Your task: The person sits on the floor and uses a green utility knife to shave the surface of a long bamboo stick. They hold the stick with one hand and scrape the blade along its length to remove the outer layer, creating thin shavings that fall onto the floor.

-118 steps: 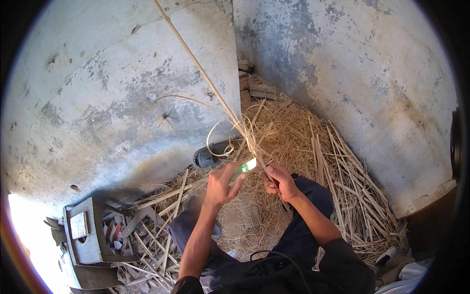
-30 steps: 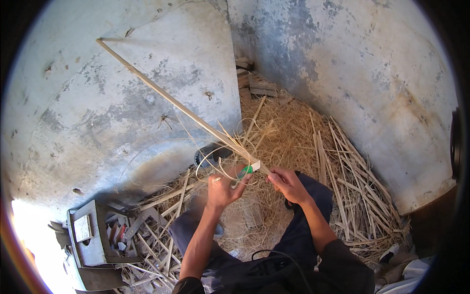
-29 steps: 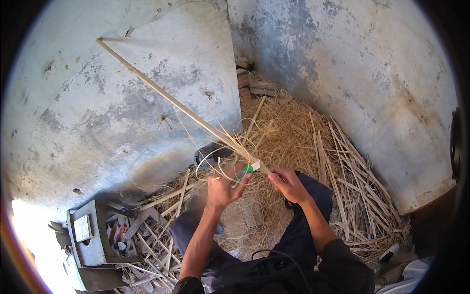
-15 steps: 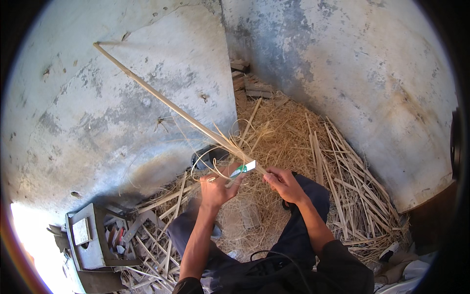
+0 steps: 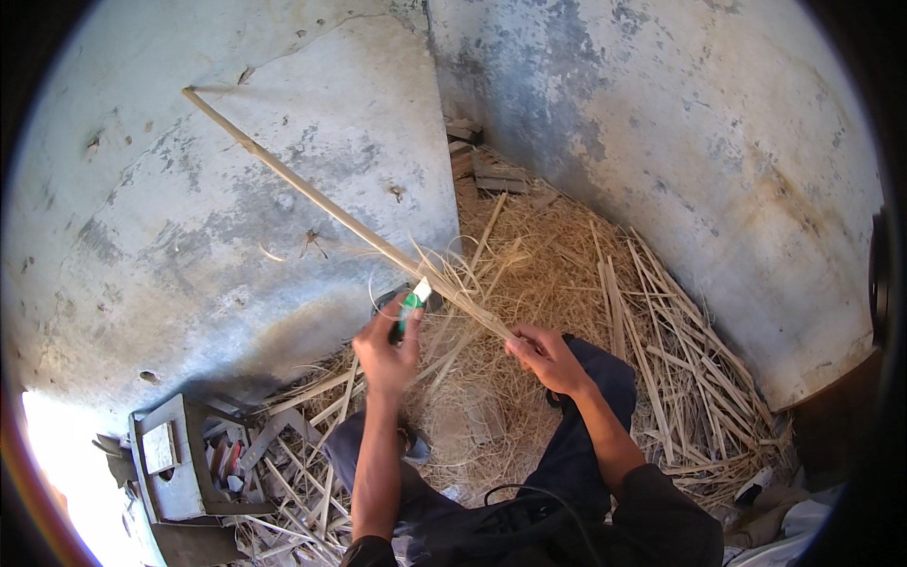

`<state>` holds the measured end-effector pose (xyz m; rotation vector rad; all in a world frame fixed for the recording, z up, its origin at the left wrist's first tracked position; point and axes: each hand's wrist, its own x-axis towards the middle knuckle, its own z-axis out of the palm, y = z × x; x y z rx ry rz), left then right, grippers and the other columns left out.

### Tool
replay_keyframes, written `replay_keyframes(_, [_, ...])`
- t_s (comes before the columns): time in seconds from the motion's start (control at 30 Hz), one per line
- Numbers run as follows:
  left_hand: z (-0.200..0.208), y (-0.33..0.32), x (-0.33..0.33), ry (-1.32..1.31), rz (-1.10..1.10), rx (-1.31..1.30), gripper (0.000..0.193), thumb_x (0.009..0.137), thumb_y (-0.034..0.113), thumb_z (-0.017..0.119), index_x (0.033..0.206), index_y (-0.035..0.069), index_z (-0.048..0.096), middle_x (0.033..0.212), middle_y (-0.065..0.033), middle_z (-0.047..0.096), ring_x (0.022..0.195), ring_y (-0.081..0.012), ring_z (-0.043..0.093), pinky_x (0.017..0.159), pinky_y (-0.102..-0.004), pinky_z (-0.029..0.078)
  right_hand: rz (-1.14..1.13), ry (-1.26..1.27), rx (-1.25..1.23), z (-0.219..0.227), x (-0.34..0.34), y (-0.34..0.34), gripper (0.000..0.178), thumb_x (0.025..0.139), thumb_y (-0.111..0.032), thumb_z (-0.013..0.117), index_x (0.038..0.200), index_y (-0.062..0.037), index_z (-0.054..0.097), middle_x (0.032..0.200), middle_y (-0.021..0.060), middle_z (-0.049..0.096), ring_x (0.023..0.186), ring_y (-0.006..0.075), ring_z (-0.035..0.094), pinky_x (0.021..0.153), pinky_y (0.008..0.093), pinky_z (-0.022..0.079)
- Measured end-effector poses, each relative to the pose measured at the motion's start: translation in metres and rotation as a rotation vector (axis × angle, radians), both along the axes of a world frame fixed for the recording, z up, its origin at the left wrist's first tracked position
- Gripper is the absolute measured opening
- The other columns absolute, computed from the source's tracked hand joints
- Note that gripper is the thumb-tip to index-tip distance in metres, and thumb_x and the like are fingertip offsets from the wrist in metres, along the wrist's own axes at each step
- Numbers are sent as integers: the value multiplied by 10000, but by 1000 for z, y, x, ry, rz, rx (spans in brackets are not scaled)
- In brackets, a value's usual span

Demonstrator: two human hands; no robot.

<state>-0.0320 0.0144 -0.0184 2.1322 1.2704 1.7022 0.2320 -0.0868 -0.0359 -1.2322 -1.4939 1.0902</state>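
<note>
A long, pale bamboo stick (image 5: pixel 331 208) slants from the wall at the upper left down toward my lap. My right hand (image 5: pixel 548 359) is closed around its near end, thumb on top. In my left hand (image 5: pixel 387 354) is a green-handled knife (image 5: pixel 413 304), its bright blade against or just beside the stick; exact contact cannot be made out. Thin curled shavings (image 5: pixel 453 265) hang about the stick near the blade. A dark, rounded object (image 5: pixel 383 300) is partly hidden behind the left hand.
Loose shavings (image 5: pixel 539 246) cover the floor between my knees. Split bamboo strips (image 5: pixel 690 378) lie heaped along the right wall. At the lower left stands a grey box-like stool (image 5: pixel 175 463) with scraps beside it. Worn walls (image 5: pixel 312 123) meet in a corner ahead.
My left hand has moved left and farther away along the stick with the knife, away from the right hand. The right hand stays almost still. A loose shaving now shows near the left wall.
</note>
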Motion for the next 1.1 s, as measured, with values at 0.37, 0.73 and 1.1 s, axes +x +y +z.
replay_keyframes(0.37, [-5,11,-28,-503,14,-267,319,1103,295,594,1085,13,744,660,81,433,593,-21,331,529,-259,242,19,40,-12,-1,-5,2,347,1105,-376,555,1016,-64,678,677,-53,473,597,58,410,563,281,341])
replay_keyframes(0.73, [3,18,-51,-980,8,-363,435,1119,461,521,1106,43,638,693,41,420,471,-15,315,388,-227,227,25,-19,-8,-5,-10,5,386,1092,-399,572,1069,-38,705,673,-25,527,581,75,445,553,296,348])
replay_keyframes(1.1, [0,24,-57,-940,58,-273,432,1123,463,504,1101,43,603,702,41,421,462,-25,339,375,-221,247,33,-118,-45,1,-13,3,489,1074,-473,589,1166,-8,708,718,12,595,609,95,509,563,312,389])
